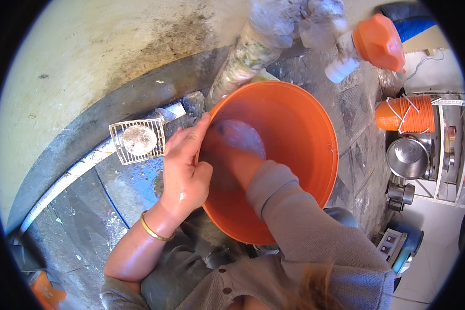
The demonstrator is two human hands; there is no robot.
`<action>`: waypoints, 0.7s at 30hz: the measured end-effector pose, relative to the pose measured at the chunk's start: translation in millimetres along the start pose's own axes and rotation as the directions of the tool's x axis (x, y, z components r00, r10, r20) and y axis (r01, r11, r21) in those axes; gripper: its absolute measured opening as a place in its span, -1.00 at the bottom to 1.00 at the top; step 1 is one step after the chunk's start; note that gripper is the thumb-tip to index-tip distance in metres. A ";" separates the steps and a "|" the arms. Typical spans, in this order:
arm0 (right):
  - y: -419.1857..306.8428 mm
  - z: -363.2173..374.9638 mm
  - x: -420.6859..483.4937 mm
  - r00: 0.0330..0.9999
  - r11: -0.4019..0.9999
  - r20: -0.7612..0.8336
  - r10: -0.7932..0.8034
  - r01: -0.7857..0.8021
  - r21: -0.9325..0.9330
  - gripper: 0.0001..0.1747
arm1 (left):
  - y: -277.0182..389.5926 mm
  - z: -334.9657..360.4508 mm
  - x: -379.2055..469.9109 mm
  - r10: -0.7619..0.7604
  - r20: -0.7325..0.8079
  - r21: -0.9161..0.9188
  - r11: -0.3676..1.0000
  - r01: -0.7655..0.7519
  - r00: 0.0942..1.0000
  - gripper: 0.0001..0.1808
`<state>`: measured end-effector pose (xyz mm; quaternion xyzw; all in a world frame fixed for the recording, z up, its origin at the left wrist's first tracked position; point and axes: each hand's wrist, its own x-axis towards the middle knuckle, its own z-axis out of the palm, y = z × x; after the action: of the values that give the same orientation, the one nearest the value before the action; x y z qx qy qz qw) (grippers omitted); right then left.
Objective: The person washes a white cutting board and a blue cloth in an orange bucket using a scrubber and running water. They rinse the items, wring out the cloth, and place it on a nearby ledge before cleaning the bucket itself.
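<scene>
A large orange plastic bucket [306, 155] stands upright in front of me, its mouth facing up. My left hand [186, 174], wet and with a gold bangle at the wrist, grips the bucket's left rim. Deep inside the bucket is my right hand [228, 159], the sleeve pushed up the forearm. It is blurred and in shadow, so its fingers and anything in them cannot be made out. A whitish, cloudy patch that looks like soapy water [244, 135] shows at the bottom beside it.
A floor drain grate [159, 133] lies left of the bucket, near a white pipe [77, 168] along the wall. Behind rises a thick, stained pipe [240, 62]; an orange-capped pipe fitting [378, 42] is at upper right. Stacked orange buckets [407, 113] and a metal pot [407, 157] sit by a rack.
</scene>
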<state>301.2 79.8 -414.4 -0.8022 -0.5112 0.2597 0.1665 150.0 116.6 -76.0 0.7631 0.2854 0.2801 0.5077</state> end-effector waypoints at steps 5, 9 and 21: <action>6.8 -8.5 -107.1 0.847 0.935 0.436 -0.303 0.352 -0.033 -0.52 | 0.1 0.0 -0.3 0.018 0.003 -0.037 0.999 -0.018 1.000 -0.18; 65.1 -100.3 -120.4 0.665 0.892 0.744 0.061 0.297 -0.339 -0.56 | 0.4 -0.5 -1.9 0.032 -0.006 -0.027 0.999 -0.032 0.999 -0.19; -82.3 -157.8 -20.7 0.946 0.449 0.197 0.258 -0.298 0.842 -0.71 | -0.2 5.3 0.1 0.025 -0.045 -0.150 0.988 -0.031 0.999 -0.21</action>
<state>326.3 95.4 -237.7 -0.6780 -0.1780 0.5190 0.4892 153.8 113.5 -77.9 0.7204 0.2634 0.3243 0.5535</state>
